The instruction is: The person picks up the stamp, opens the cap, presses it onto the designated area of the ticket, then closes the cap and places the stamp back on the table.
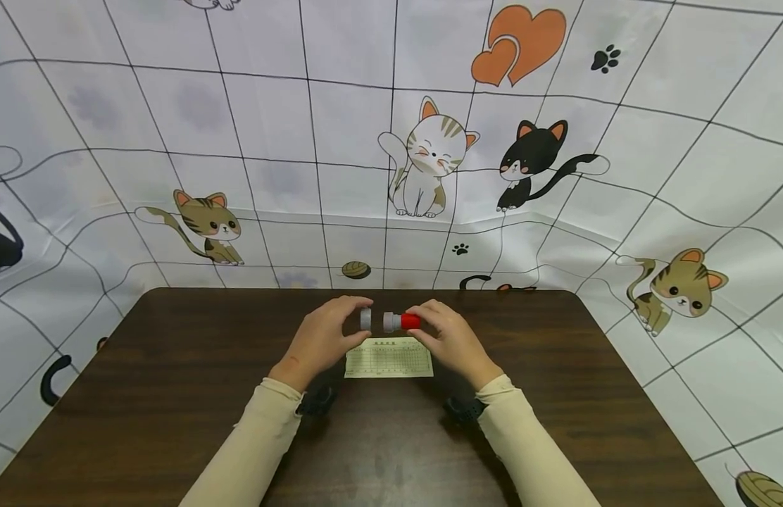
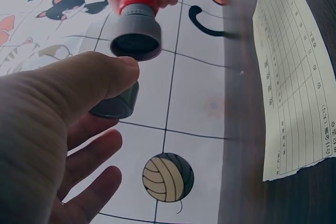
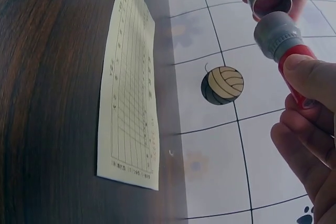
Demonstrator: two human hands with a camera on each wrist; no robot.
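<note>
Red is the back end of a little tube (image 1: 401,322), and grey is its wide front end. From the head camera, the right hand (image 1: 453,338) pinches the red end between thumb and fingers. The left hand (image 1: 324,336) pinches a grey cap (image 1: 365,319) the same way. The tube and the cap are up above the brown table (image 1: 176,408), near its far edge. They point at each other, with a small gap between them. Just below them lies a pale paper (image 1: 389,358) with lines printed on it. Both arms wear cream sleeves (image 1: 239,436). Behind the table hangs a white cloth (image 1: 341,120) with cats, hearts and paw prints.

From the left wrist, the left thumb sits over the cap, and some other fingers are spread out loosely. The tube's round grey end is just beside it. The paper is off to the right.

From the right wrist, the right thumb presses on the red part, with fingers bent under it. The cap's round hole shows close to the tube's grey end.
</note>
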